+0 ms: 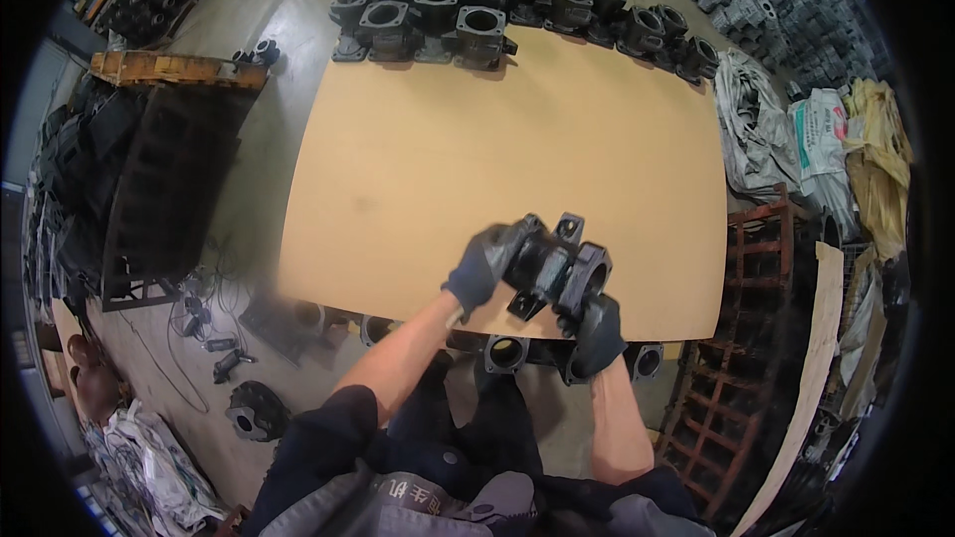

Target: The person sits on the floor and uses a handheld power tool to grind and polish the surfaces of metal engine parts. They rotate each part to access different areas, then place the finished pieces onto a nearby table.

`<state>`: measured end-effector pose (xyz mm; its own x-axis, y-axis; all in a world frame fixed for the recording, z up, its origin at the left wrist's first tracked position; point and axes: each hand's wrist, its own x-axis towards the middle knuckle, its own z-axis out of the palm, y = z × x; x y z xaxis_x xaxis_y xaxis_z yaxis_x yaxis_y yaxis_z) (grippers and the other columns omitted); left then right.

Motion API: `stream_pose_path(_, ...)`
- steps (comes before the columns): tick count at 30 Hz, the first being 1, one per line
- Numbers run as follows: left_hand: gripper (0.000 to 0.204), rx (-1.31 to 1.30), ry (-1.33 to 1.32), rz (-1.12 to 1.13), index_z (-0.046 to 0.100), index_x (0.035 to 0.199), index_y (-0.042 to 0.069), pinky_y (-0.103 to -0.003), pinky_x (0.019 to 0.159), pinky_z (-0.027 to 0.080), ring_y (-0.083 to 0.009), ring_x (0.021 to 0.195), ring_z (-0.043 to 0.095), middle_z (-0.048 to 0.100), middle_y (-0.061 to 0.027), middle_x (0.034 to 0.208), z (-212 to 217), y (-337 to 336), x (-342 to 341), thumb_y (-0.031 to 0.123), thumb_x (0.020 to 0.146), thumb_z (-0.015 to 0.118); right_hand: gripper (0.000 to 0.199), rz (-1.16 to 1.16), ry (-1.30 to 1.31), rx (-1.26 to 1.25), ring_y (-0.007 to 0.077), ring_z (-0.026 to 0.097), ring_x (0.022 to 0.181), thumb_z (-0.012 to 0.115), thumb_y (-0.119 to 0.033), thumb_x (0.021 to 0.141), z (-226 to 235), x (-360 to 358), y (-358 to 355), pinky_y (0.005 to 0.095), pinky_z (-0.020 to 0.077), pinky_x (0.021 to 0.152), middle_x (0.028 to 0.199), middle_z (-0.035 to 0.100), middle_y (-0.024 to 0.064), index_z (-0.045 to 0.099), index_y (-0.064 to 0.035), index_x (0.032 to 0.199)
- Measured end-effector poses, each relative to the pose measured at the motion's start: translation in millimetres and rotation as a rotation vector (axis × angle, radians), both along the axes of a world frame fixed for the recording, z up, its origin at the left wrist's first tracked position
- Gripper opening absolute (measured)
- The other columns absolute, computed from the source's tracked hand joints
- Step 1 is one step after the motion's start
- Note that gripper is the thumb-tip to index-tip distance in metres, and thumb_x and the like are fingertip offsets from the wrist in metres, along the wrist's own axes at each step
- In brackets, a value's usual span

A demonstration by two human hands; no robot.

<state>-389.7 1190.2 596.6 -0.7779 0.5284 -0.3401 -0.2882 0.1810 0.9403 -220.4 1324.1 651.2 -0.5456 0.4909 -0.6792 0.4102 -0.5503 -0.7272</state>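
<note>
Both my hands, in dark work gloves, hold one black metal casting [543, 267] above the near part of a tan board [477, 149]. It is a hollow housing with flanges at its ends and lugs sticking out from its sides, and it is tilted. My left hand [487, 261] grips its left end, fingers wrapped round the flange. At the lower right end, my right hand [597, 330] closes on the other flange. Some fingertips are hidden behind the casting.
Similar black castings [482, 32] stand in rows along the board's far edge, and more castings [505, 352] sit below its near edge. A rusty metal rack [711, 408] is at the right, beside plastic sacks [761, 129]. Cables and a power tool [229, 360] lie on the floor at left.
</note>
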Motion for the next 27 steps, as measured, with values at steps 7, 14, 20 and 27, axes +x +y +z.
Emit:
stream_pose_path(7,0.059,-0.83,0.72,0.068,0.055,0.137,0.005,-0.051,0.117,0.027,-0.0404,0.141,0.038,0.049,-0.0227,0.147,-74,-35,-106,0.038,0.089,0.064,0.027,0.029,-0.189,0.273,0.016,0.058,0.049,0.054,-0.021,0.096,-20,-36,80,0.0276,0.0419,0.042,0.07,0.069,0.0146,0.065,0.0009,0.085)
stream_pose_path(14,0.066,-0.993,0.955,0.02,0.045,0.149,0.008,-0.054,0.122,0.017,-0.0403,0.148,0.028,0.035,-0.0233,0.158,-126,-13,-182,0.042,0.093,0.056,0.027,-0.054,-0.212,0.269,0.017,0.058,0.048,0.056,-0.021,0.094,-33,-107,138,0.0293,0.0406,0.042,0.065,0.064,0.011,0.065,0.0011,0.083)
stream_pose_path(20,0.065,-0.925,0.993,-0.017,0.043,0.151,0.01,-0.054,0.122,0.015,-0.0399,0.149,0.026,0.034,-0.0214,0.159,-132,-3,-187,0.041,0.095,0.054,0.028,-0.072,-0.254,0.38,0.0173,0.052,0.044,0.06,-0.025,0.093,-60,-159,179,0.0332,0.0382,0.039,0.063,0.06,0.0083,0.065,-0.0012,0.08)
stream_pose_path(27,0.064,-0.946,0.966,-0.042,0.042,0.151,0.01,-0.053,0.123,0.015,-0.0399,0.15,0.024,0.033,-0.0208,0.16,-123,-6,-195,0.04,0.096,0.054,0.024,-0.084,-0.338,0.249,0.0159,0.051,0.045,0.065,-0.028,0.092,-56,-212,166,0.0318,0.0404,0.041,0.065,0.057,0.0054,0.066,-0.0045,0.086)
